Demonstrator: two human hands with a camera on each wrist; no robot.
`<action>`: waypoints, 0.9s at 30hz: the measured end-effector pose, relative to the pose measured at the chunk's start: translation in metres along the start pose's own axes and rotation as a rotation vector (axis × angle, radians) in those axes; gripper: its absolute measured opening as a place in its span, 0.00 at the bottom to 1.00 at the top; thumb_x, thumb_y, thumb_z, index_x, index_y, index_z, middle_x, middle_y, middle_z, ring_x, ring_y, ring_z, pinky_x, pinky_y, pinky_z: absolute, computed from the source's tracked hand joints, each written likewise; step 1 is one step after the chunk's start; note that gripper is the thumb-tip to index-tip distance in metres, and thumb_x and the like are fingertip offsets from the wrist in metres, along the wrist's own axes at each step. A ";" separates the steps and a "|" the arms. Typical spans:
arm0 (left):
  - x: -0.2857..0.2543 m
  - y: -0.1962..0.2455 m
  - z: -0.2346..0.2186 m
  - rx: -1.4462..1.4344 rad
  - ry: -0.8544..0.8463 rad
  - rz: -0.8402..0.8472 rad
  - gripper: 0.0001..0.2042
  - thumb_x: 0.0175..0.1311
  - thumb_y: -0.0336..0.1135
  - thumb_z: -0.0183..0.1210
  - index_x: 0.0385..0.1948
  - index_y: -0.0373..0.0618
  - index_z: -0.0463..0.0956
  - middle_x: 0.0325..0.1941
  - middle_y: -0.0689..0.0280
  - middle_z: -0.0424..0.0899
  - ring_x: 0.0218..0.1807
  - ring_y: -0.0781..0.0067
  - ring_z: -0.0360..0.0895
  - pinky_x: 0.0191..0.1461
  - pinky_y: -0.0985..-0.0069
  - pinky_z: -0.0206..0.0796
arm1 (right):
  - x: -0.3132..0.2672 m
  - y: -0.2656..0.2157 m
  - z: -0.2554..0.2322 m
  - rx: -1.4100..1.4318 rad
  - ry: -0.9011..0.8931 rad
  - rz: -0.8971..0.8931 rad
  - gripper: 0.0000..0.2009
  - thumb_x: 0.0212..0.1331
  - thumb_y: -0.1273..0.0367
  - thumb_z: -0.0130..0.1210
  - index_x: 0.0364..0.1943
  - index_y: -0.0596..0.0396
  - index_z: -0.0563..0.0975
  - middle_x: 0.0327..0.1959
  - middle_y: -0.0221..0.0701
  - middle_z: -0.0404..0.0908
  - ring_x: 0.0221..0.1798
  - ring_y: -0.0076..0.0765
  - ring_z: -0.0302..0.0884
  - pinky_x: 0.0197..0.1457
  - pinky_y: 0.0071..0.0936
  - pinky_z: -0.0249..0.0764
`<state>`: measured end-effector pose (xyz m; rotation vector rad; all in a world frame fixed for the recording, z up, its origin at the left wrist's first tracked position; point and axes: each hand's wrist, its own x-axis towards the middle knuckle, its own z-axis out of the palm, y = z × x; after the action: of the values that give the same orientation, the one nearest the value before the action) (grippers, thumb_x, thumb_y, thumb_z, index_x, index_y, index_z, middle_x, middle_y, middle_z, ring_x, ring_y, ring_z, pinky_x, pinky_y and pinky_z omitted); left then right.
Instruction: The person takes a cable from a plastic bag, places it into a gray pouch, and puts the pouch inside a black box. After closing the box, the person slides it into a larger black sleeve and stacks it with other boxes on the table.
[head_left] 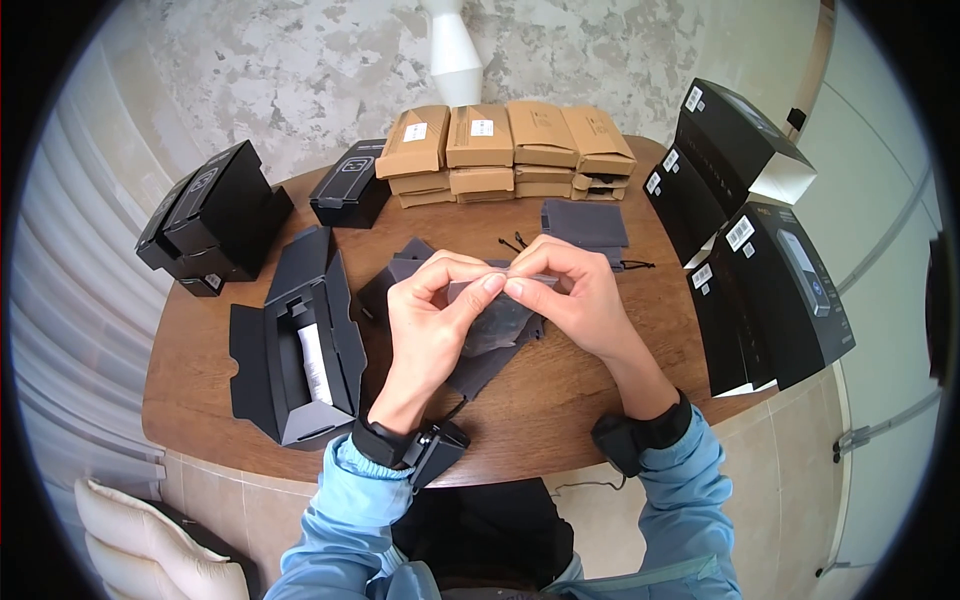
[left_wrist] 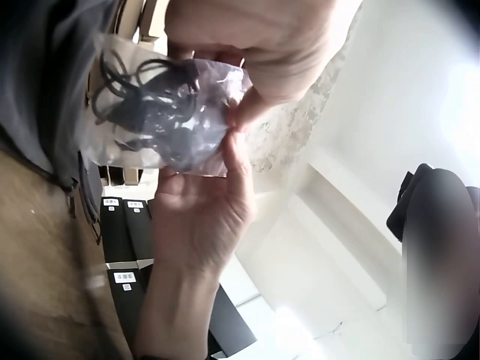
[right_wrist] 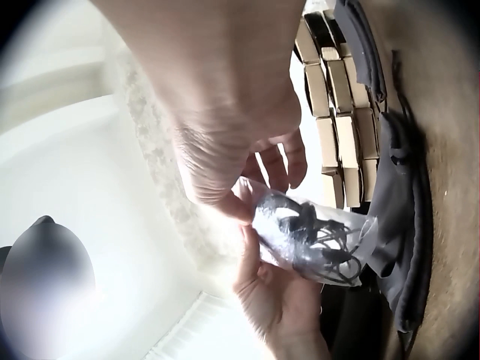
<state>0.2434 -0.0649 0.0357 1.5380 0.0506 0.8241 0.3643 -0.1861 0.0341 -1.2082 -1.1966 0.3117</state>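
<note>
Cannot make out well the dark, corded contents of the clear bag [head_left: 497, 322], partly hidden by hands. Pinches its edge above the bench [head_left: 560, 425] with curled fingers of left hand [head_left: 428, 310] and right hand [head_left: 582, 302], with thumb tips close together.

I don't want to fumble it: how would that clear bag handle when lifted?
The clear bag looks floppy, its thin film creased. Its glossy surface may be slippery. The looped dark cords inside would probably shift as it moves.
</note>
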 end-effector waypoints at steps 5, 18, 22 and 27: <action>-0.003 0.014 -0.003 0.098 0.067 0.063 0.01 0.54 0.22 0.62 0.27 0.36 0.80 0.29 0.63 0.82 0.33 0.79 0.77 0.38 0.82 0.68 | 0.005 0.006 -0.015 0.262 -0.128 0.217 0.19 0.56 0.64 0.60 0.48 0.62 0.75 0.36 0.29 0.79 0.32 0.18 0.73 0.35 0.16 0.71; -0.034 0.112 -0.143 0.572 0.493 0.146 0.03 0.55 0.24 0.61 0.28 0.35 0.80 0.22 0.67 0.81 0.27 0.86 0.74 0.30 0.85 0.66 | 0.007 0.025 -0.015 0.278 -0.098 0.309 0.16 0.63 0.63 0.50 0.46 0.63 0.74 0.32 0.34 0.78 0.32 0.22 0.73 0.32 0.16 0.70; -0.040 0.103 -0.169 0.693 0.400 -0.134 0.05 0.55 0.25 0.60 0.22 0.33 0.77 0.18 0.65 0.78 0.18 0.82 0.74 0.22 0.83 0.67 | 0.008 0.030 -0.013 0.219 -0.125 0.368 0.14 0.62 0.65 0.52 0.44 0.61 0.76 0.32 0.33 0.79 0.31 0.21 0.74 0.31 0.15 0.69; -0.034 0.096 -0.189 0.416 0.332 -0.178 0.06 0.56 0.26 0.61 0.25 0.33 0.76 0.19 0.65 0.78 0.18 0.82 0.74 0.21 0.84 0.67 | 0.012 0.021 -0.002 -0.036 -0.076 0.433 0.11 0.59 0.66 0.57 0.40 0.59 0.78 0.27 0.28 0.79 0.29 0.18 0.73 0.30 0.14 0.68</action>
<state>0.0790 0.0624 0.0879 1.7345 0.6267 0.9574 0.3787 -0.1698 0.0228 -1.4956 -0.9997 0.6650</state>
